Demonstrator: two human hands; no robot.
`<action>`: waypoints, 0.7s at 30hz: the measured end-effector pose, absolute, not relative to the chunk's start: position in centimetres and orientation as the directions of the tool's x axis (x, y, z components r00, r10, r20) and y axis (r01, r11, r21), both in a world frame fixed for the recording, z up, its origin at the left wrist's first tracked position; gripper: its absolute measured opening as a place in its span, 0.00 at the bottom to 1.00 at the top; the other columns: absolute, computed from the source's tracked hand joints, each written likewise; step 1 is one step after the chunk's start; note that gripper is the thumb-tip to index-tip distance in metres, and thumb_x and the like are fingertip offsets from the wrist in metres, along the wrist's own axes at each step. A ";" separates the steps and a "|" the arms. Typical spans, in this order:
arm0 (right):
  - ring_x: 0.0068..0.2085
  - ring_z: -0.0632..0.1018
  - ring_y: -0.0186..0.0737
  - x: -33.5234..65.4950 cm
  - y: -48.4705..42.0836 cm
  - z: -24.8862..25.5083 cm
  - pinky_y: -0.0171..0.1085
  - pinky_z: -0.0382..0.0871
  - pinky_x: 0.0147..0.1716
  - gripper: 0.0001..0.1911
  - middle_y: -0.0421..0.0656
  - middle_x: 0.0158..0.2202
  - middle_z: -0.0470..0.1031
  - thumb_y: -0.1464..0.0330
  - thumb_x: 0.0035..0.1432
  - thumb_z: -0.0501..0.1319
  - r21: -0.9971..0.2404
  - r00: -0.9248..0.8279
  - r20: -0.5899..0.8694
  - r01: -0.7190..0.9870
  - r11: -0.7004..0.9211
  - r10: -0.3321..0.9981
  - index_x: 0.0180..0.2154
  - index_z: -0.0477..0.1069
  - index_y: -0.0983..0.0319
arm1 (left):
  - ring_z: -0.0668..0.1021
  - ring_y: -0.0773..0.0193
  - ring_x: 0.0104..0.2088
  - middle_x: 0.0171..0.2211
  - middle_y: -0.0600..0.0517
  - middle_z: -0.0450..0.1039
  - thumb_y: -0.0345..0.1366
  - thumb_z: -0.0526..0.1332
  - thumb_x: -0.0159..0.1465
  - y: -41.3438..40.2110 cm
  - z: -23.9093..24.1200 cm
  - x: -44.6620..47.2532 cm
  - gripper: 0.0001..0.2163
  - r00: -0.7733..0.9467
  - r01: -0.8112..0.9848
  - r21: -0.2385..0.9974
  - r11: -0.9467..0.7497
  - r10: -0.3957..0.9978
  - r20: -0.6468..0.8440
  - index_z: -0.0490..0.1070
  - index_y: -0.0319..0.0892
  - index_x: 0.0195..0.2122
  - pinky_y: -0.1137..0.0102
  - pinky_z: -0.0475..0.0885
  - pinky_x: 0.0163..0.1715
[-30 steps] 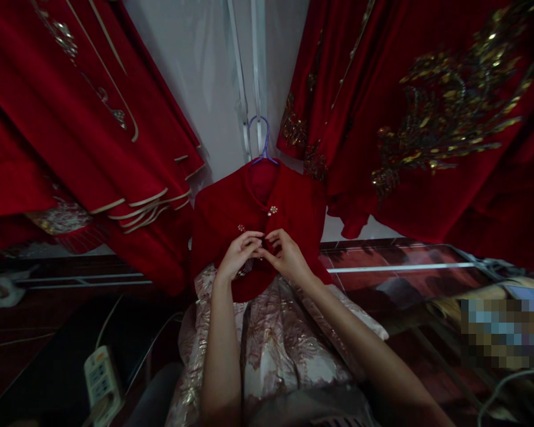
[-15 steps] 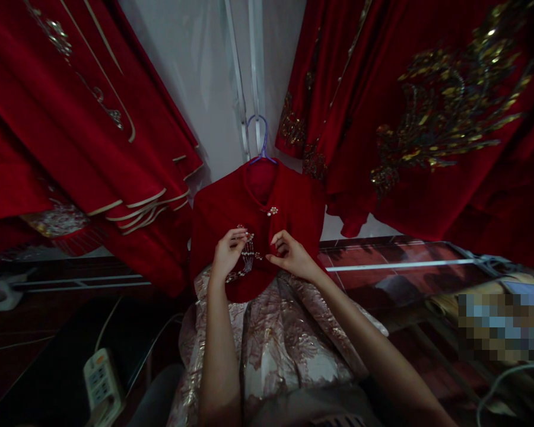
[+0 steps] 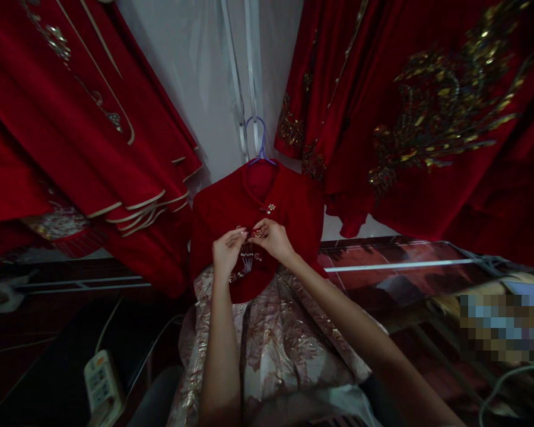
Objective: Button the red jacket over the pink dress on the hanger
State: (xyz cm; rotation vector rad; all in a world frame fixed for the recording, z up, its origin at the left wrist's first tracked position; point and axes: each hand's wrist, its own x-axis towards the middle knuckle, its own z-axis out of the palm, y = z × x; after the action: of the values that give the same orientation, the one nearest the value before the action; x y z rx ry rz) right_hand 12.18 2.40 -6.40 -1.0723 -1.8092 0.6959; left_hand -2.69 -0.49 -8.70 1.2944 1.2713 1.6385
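Both arms reach up from below the red jacket, and the bottom edge cuts them off. The left hand is bent, with its thumb and finger close together at the front of the jacket. I can't tell what is between those tips, as it is too small and dark. The right hand has its thumb and finger pinched on a tiny beaded button. The two hands are near each other, and the button is between them, in front of the middle of the jacket. The right fingers hide part of it.

Shiny strings of beads hang low on the jacket, partly behind the left hand. A shiny pale skirt spreads out just below the jacket, and the arms cover some of it. Down to the left of the jacket is a power strip. A blocky blur hides something down to the right of it.

Above the jacket pokes the hook of a purple hanger.
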 end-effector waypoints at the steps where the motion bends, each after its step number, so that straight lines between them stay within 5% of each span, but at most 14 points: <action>1: 0.27 0.73 0.32 11.7 2.6 -6.3 0.31 0.67 0.30 0.11 0.38 0.27 0.73 0.72 0.45 0.66 -0.773 -0.242 0.421 0.409 0.485 0.874 0.34 0.70 0.63 | 0.80 0.60 0.39 0.39 0.43 0.78 0.40 0.65 0.53 -0.5 -8.7 -2.7 0.16 -0.261 0.053 0.956 -0.289 0.920 0.293 0.76 0.36 0.40 0.62 0.73 0.46; 4: 0.29 0.74 0.32 10.7 2.8 -6.3 0.32 0.69 0.33 0.12 0.40 0.29 0.74 0.76 0.47 0.61 -0.770 -0.266 0.389 0.431 0.470 0.882 0.38 0.70 0.64 | 0.79 0.59 0.42 0.42 0.44 0.78 0.40 0.65 0.54 -0.5 -8.7 -2.7 0.16 -0.261 0.063 0.956 -0.288 0.920 0.294 0.76 0.37 0.41 0.61 0.72 0.49; 11: 0.29 0.76 0.32 11.2 2.9 -7.5 0.31 0.71 0.33 0.09 0.39 0.28 0.74 0.68 0.54 0.61 -0.908 -0.230 0.306 0.220 0.356 0.924 0.38 0.72 0.63 | 0.80 0.57 0.41 0.42 0.43 0.78 0.41 0.66 0.52 -0.7 -8.5 -2.9 0.18 -0.264 -0.041 0.969 -0.242 0.938 0.223 0.76 0.36 0.41 0.59 0.73 0.48; 21: 0.29 0.75 0.29 10.6 2.4 -6.7 0.30 0.72 0.34 0.08 0.41 0.31 0.73 0.69 0.53 0.61 -0.843 -0.153 0.420 0.299 0.447 0.894 0.37 0.74 0.63 | 0.80 0.60 0.40 0.41 0.43 0.78 0.36 0.65 0.53 -0.7 -8.5 -2.3 0.16 -0.297 0.126 0.953 -0.276 0.906 0.301 0.76 0.35 0.41 0.61 0.73 0.49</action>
State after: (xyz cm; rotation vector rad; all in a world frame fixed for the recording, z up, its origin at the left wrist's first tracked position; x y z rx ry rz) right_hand 10.65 2.39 -6.72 -1.0420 -1.6900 0.7386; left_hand -2.34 -0.75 -8.51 1.3253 1.3530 1.6354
